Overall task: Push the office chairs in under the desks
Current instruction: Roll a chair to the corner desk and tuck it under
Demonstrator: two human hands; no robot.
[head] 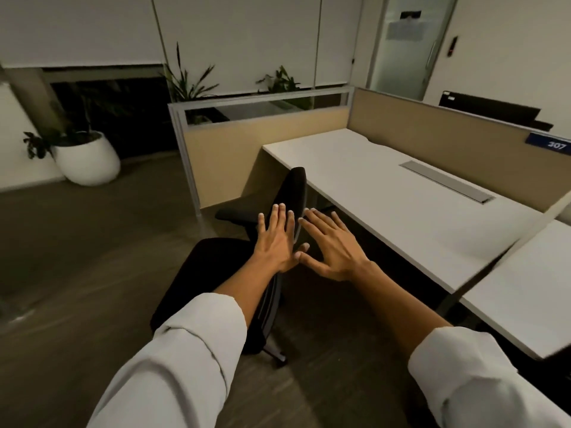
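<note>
Both hands reach forward with fingers spread, gripping nothing: left hand [275, 239] flat on the black fabric office chair's backrest [293, 193], right hand [332, 245] just beside it. The chair stands outside the long white desk [401, 193], which lies to its right; the left hand is nearer.

At centre frame, the left hand [276, 239] and right hand [332, 247] reach forward, fingers spread flat, over two black fabric office chairs [216, 282] standing beside the long white rectangular desk [401, 211] at right. A white rounded planter [88, 160] sits at left.
</note>
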